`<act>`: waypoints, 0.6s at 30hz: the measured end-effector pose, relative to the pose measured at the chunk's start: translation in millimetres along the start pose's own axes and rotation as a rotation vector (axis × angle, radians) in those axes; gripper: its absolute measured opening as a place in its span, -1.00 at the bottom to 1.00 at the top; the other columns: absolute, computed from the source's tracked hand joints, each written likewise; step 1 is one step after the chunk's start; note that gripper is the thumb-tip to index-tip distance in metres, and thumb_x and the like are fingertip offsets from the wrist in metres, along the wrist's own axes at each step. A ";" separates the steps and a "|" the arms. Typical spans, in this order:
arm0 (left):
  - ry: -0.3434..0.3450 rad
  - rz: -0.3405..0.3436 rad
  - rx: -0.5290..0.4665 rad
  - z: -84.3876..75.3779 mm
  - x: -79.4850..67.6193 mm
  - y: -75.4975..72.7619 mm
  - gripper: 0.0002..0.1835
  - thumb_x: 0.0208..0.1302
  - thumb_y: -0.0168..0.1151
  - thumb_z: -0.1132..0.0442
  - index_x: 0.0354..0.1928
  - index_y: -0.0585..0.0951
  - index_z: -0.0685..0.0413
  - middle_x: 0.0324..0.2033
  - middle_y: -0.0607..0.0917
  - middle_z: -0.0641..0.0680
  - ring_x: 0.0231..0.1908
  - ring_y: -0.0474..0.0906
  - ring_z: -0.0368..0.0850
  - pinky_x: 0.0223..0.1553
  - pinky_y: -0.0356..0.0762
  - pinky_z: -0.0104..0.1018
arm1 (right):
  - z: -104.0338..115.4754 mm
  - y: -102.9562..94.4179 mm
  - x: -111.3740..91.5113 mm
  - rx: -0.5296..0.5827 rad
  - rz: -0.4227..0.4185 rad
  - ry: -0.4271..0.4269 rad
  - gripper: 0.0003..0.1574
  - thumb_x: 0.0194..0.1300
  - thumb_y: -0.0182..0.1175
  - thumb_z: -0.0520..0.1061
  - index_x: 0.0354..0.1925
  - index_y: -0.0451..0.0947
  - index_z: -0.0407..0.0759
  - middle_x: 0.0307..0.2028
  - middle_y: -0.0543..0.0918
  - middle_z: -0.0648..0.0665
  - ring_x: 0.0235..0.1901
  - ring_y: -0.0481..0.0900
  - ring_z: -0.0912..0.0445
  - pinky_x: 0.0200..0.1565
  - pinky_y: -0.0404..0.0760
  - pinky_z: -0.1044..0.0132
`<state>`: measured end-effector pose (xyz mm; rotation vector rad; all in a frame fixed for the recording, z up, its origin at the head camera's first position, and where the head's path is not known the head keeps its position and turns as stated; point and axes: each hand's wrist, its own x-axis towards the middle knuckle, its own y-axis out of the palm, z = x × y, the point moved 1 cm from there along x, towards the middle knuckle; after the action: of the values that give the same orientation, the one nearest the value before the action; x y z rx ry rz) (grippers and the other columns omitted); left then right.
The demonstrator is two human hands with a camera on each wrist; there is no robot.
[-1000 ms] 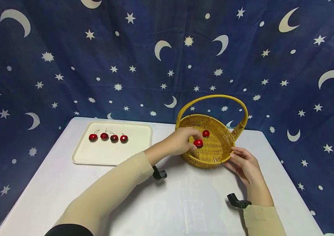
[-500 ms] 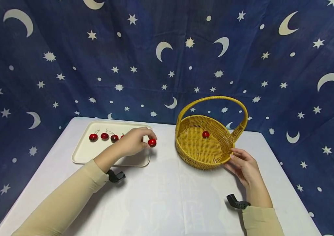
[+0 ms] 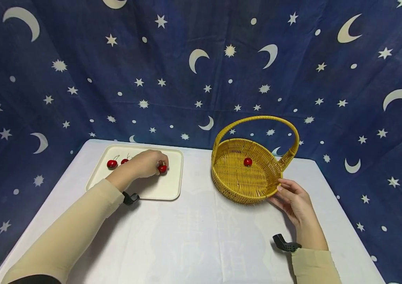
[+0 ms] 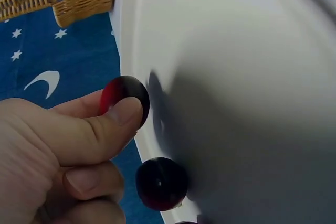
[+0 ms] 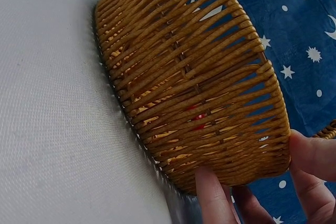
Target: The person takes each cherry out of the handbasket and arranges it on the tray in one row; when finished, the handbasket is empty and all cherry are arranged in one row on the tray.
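My left hand [image 3: 146,163] pinches a dark red cherry [image 4: 123,98] between thumb and fingertip, above the right part of the cream tray [image 3: 172,185]. Close by in the left wrist view, another cherry [image 4: 161,183] lies on the tray. Two more cherries show left of the hand in the head view, one of them a red cherry [image 3: 112,164] with its stem up; the hand and sleeve cover the others. My right hand [image 3: 294,201] grips the rim of the yellow wicker basket [image 3: 222,189] on its right side. Inside the basket sits a single red cherry [image 3: 248,161].
A white cloth covers the table [image 3: 201,244]. The basket's tall arched handle [image 3: 257,117] rises over it. Behind the table hangs a dark blue curtain [image 3: 172,106] with moons and stars.
My left hand has carried the cherry left, out of the basket and over the tray, now lower beside the row of cherries. My right hand has stayed on the basket rim.
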<state>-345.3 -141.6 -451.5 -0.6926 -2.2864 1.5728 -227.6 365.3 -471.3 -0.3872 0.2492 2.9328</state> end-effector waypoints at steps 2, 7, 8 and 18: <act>0.007 0.007 0.022 0.1 2.0 0.3 -0.65 0.13 0.46 0.53 -0.18 0.78 -0.12 -0.27 0.74 -0.04 -0.20 0.60 -0.08 -0.01 0.61 -0.09 | 0.3 0.5 -0.1 0.004 -0.003 0.007 -0.58 0.51 0.33 -0.23 0.26 0.65 0.04 0.06 0.61 0.06 -0.03 0.81 0.14 0.04 0.78 0.07; -0.027 0.018 0.051 -1.0 2.0 0.5 -0.63 0.16 0.45 0.51 -0.08 0.80 -0.10 -0.16 0.80 -0.01 -0.13 0.66 -0.04 0.10 0.65 -0.01 | 0.9 1.5 -0.5 0.007 -0.008 0.022 -0.61 0.52 0.32 -0.21 0.23 0.66 0.09 0.06 0.61 0.08 -0.01 0.80 0.15 0.06 0.78 0.07; -0.039 0.020 0.053 -1.0 1.2 0.8 -0.63 0.16 0.49 0.48 -0.05 0.80 -0.10 -0.14 0.81 0.00 -0.11 0.67 -0.03 0.11 0.65 0.01 | 1.0 1.4 -0.4 0.006 -0.007 0.024 -0.62 0.53 0.31 -0.21 0.22 0.66 0.10 0.05 0.62 0.09 -0.01 0.80 0.15 0.06 0.78 0.07; -0.051 -0.057 0.067 1.6 -4.2 3.8 -0.66 0.10 0.62 0.37 -0.09 0.82 -0.13 -0.17 0.73 0.01 -0.16 0.65 -0.02 0.03 0.65 0.06 | -0.5 -1.9 0.7 0.012 0.008 0.010 -0.52 0.50 0.34 -0.21 0.32 0.60 -0.01 0.05 0.61 0.06 -0.04 0.80 0.15 0.05 0.77 0.04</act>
<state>-341.6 -144.1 -455.4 -0.5719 -2.2575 1.6505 -227.8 367.2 -472.2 -0.3995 0.2706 2.9360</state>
